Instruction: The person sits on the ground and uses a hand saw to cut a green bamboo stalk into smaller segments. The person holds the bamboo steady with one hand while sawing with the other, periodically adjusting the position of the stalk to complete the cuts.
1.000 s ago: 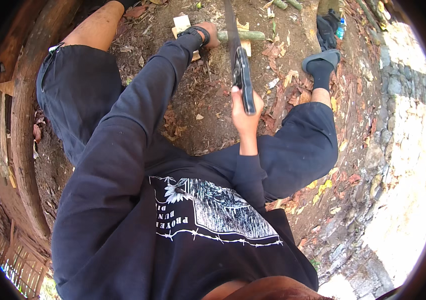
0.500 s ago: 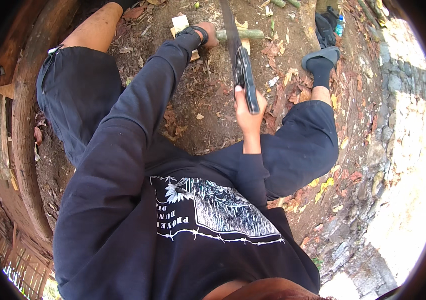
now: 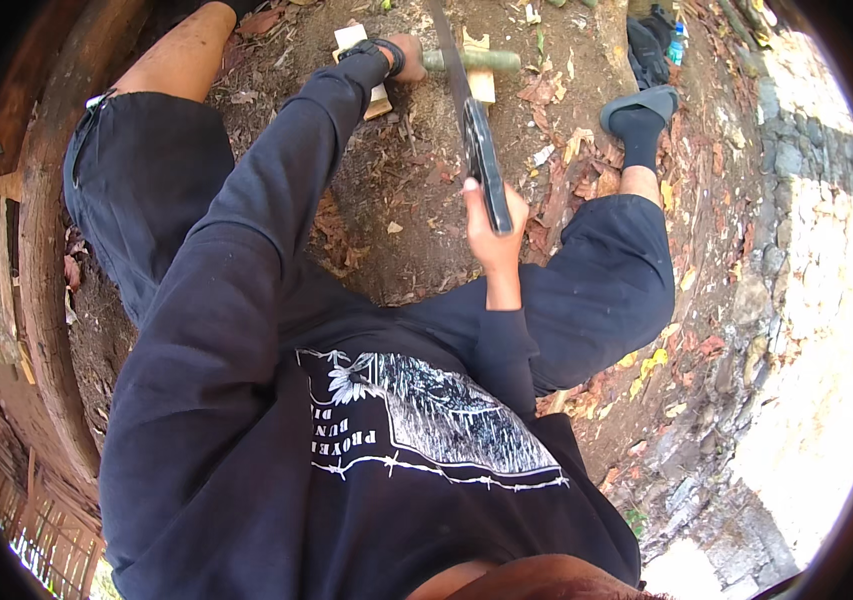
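My left hand [image 3: 408, 58], with a dark band at the wrist, is closed around the left end of a green branch [image 3: 499, 61]. This branch lies crosswise over pale wooden blocks; one light block [image 3: 481, 88] shows below it, and another piece [image 3: 350, 38] lies by my left wrist. In my right hand [image 3: 497, 235] is the black handle of a handsaw [image 3: 457, 78], my fingers wrapped round it. The saw's long blade crosses the branch just right of my left hand, its tip cut off by the top edge. How deep the blade sits cannot be seen.
My legs are spread on either side of the work, a sandal [image 3: 641, 108] on the right foot. Dry leaves litter the brown soil. A dark bag [image 3: 649, 52] and a bottle [image 3: 676, 45] lie at upper right. Long logs [image 3: 46, 300] run along the left; a stone edge [image 3: 781, 180] borders the right.
The saw and my right hand have drawn back slightly toward my body along the blade's line. My left hand still grips the branch. The whole view has shifted a little.
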The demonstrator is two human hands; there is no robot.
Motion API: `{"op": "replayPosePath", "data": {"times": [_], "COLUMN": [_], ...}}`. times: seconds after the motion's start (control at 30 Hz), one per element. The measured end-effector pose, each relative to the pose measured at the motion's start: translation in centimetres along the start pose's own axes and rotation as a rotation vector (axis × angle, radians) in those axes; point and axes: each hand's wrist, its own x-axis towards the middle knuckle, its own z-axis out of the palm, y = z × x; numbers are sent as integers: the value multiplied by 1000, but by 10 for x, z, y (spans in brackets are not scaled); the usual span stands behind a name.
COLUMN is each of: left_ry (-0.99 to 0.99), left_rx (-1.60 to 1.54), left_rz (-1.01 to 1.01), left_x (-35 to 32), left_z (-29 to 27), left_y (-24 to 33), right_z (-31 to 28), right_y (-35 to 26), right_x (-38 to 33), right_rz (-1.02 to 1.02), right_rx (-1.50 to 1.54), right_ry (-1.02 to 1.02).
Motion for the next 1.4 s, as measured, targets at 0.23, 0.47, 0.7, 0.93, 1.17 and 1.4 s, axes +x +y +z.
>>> {"op": "replayPosePath", "data": {"times": [0.23,0.47,0.7,0.93,1.17,1.4], "left_ry": [-11,132,230,180,122,90], "left_rx": [151,19,136,87,37,113], "left_rz": [8,-105,-8,-32,-120,9], "left_x": [-34,-39,-35,-26,-9,-9], "left_z": [1,-10,-15,-8,-11,-9], "left_y": [29,11,-15,-1,-7,-13], "right_z": [3,12,18,21,-8,-5], "right_y": [-14,-26,-17,-8,-17,-8], "right_x": [-45,4,6,-4,-54,-44], "right_rz": [117,140,184,41,89,43], "right_rx": [93,145,427,71,31,11], "right_ry": [83,29,13,11,-3,25]}}
